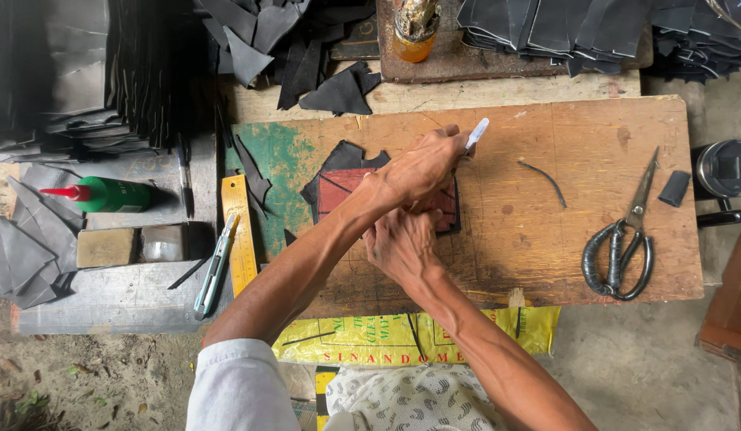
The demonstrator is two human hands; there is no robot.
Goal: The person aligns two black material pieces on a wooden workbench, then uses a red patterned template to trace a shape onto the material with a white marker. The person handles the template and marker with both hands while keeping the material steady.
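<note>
from the head camera i looked down on the wooden board (546, 199), and the arms were crossed over it. the left hand (418, 168) reached farther away, past the other one, and was closed around a white pen (477, 133) whose tip stuck out beyond the knuckles. the right hand (402, 243) lay nearer to me, pressed flat with fingers curled down on the red piece (342, 187), holding nothing that i could make out. that red piece sat on black scraps directly under and just left of both hands, partly hidden by them.

i judged the step to be marking a line on the red piece while it was pinned down. the next move seemed to call for a steady pen stroke with the lower hand kept firm so the piece did not slide.

well to the right of the hands the black scissors (618, 247) lay shut on the board, with a thin dark strip (544, 177) between. to the left lay a yellow ruler (241, 235) and a utility knife (215, 267).

as for containers, beyond the hands stood a jar (414, 32) with amber liquid, seemingly glue, a brush in it. far left lay a green bottle (107, 194) with a red nozzle, on its side; i could not tell its fill.
</note>
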